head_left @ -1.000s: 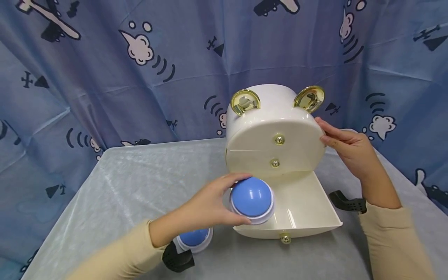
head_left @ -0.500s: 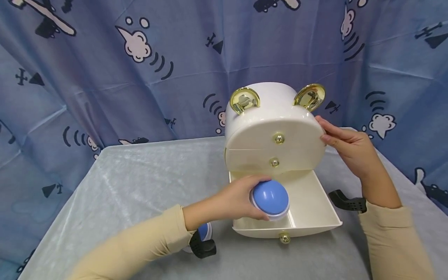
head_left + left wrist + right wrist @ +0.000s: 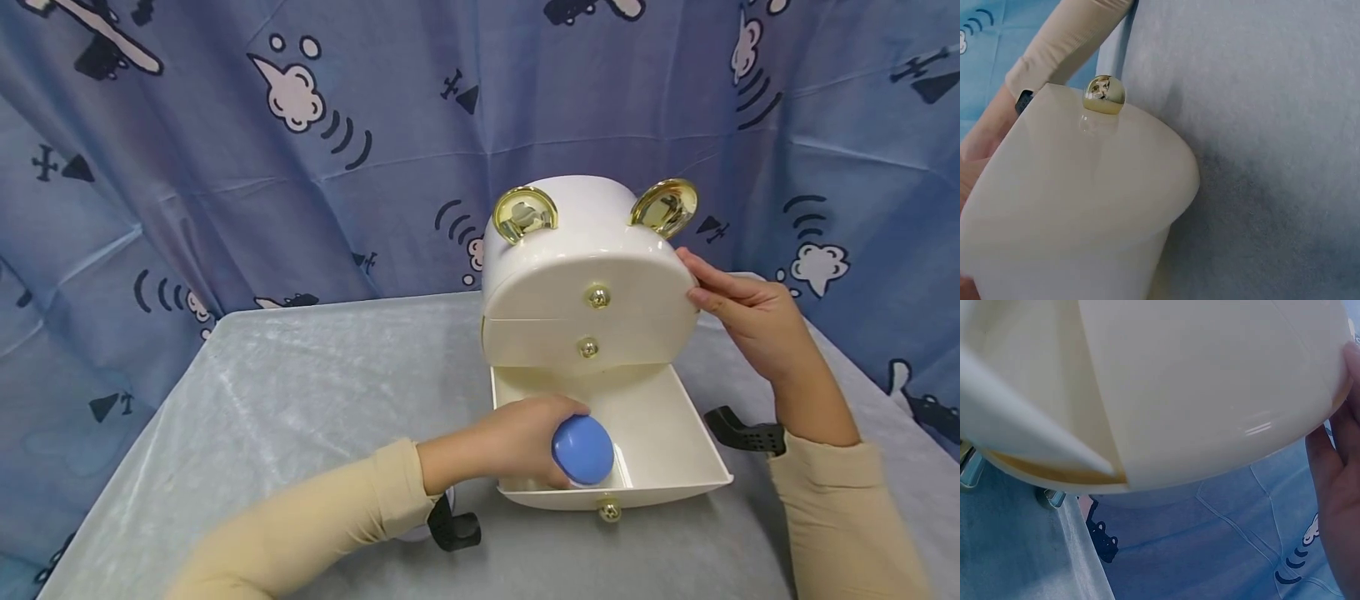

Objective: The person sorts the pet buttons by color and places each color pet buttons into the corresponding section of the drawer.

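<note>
My left hand [image 3: 525, 440] grips a round jar with a domed blue lid [image 3: 582, 450] and a pale base. It holds the jar low inside the pulled-out bottom drawer [image 3: 660, 425] of a white storage box [image 3: 585, 275], near the drawer's front left. Gold ears top the box, and gold knobs sit on its drawers. At the box's right side, my right hand [image 3: 757, 321] pinches the edge with thumb and fingers; the right wrist view shows these fingers [image 3: 1335, 469] against the shell. In the left wrist view, the drawer's front [image 3: 1079, 181] hides most of the left hand.
A second jar [image 3: 415, 533] stands on the grey cloth-covered table [image 3: 337, 375], mostly hidden behind the left wrist and its black strap [image 3: 453, 525]. A blue patterned curtain [image 3: 375, 150] hangs right behind the table.
My left hand has carried the blue-lidded jar rightward over the drawer, then down into it. The left forearm now covers most of the second jar. My right hand stays at the box's side.
</note>
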The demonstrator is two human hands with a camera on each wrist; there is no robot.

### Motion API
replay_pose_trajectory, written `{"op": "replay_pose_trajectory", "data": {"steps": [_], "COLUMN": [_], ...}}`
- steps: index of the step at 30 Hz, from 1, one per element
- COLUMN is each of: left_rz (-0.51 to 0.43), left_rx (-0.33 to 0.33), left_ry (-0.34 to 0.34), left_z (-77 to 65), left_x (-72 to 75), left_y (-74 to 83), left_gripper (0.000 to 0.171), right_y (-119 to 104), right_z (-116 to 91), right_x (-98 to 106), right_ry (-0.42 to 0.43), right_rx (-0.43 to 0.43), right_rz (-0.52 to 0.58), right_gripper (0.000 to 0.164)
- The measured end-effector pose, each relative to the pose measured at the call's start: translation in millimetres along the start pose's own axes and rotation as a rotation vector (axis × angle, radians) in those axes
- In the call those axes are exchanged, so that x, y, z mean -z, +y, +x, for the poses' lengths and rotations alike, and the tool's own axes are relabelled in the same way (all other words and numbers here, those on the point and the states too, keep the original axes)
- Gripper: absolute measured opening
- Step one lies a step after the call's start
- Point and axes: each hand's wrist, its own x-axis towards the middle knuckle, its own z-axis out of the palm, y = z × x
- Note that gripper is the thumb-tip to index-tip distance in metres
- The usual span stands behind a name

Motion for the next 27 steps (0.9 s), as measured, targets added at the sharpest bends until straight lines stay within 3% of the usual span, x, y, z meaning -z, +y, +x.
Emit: {"op": "replay_pose_trajectory", "data": {"steps": [10,17,22,27], "left_rz": [0.064,0.040,-0.045,-0.286], "left_rx": [0.015,0.020,0.031,-0.006], "left_ry": [-0.090,-0.118,-0.052,0.074], "left_z": [1.7,3.1,-7.9,-40.3], "left_x": [-0.1,3.5,13.7,37.6], "left_y": [4.6,4.3,1.2,-10.4], "left_gripper": [0.071,0.073,0.078,0.070], "right_y": [0.2,-0.2,-0.5,-1.6], "right_z": [-0.2,-0.4,-0.7,-0.5], "right_x": [0.9,0.8,0.6,1.1], "right_ry": [-0.009,-0.011,-0.023,-0.010], "right_rx": [0.006,0.011,0.019,0.006], "right_rz": [0.006,0.011,0.022,-0.002], "right_gripper": [0.042,0.042,0.041,0.042]}}
